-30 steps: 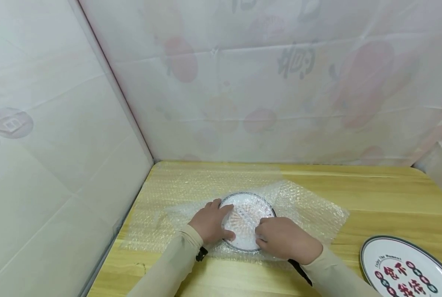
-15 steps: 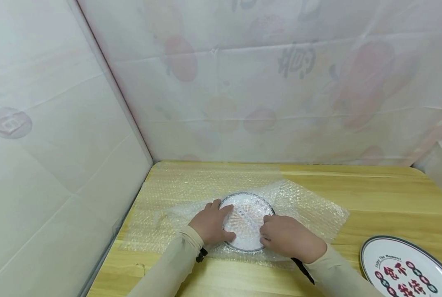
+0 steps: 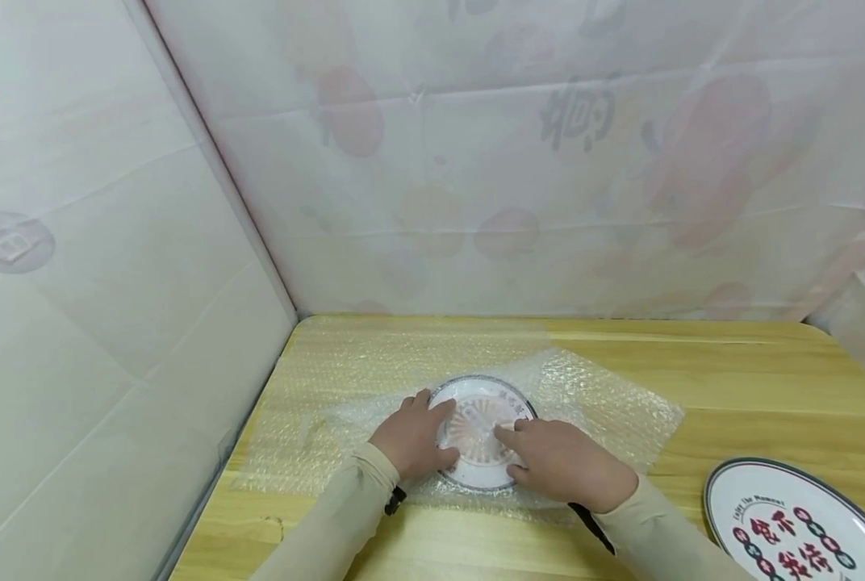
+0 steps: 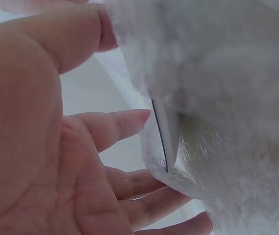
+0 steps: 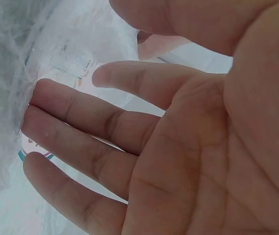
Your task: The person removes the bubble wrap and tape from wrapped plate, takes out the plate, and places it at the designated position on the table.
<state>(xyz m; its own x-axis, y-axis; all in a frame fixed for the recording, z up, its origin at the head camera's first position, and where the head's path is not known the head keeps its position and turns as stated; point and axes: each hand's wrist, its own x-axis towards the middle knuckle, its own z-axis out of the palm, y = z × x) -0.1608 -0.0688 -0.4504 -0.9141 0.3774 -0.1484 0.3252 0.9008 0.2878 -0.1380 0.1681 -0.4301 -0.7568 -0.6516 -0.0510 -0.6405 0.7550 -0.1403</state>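
Observation:
In the head view, a round white plate (image 3: 480, 407) with a dark rim and a fan-like orange pattern lies under clear bubble wrap (image 3: 607, 395) on the wooden table. My left hand (image 3: 412, 438) rests on the plate's left side, thumb and fingers spread over the wrapped edge. From the right, my right hand (image 3: 566, 464) touches the wrap over the plate, its index finger reaching toward the middle. The left wrist view shows the plate's thin edge (image 4: 166, 137) inside the wrap, beside the fingertips. Nearly straight fingers (image 5: 80, 132) meet the wrap in the right wrist view.
A larger white oval plate (image 3: 803, 516) with a green rim and red characters lies at the right front, partly cut off. Another stretch of bubble wrap (image 3: 374, 347) covers the table's back left. Printed fabric walls (image 3: 505, 161) stand behind and at the sides.
My right hand has shifted slightly right, and its curled fingers have straightened, with the index finger now extended over the plate. The wrap over the plate looks smoother. My left hand stays put.

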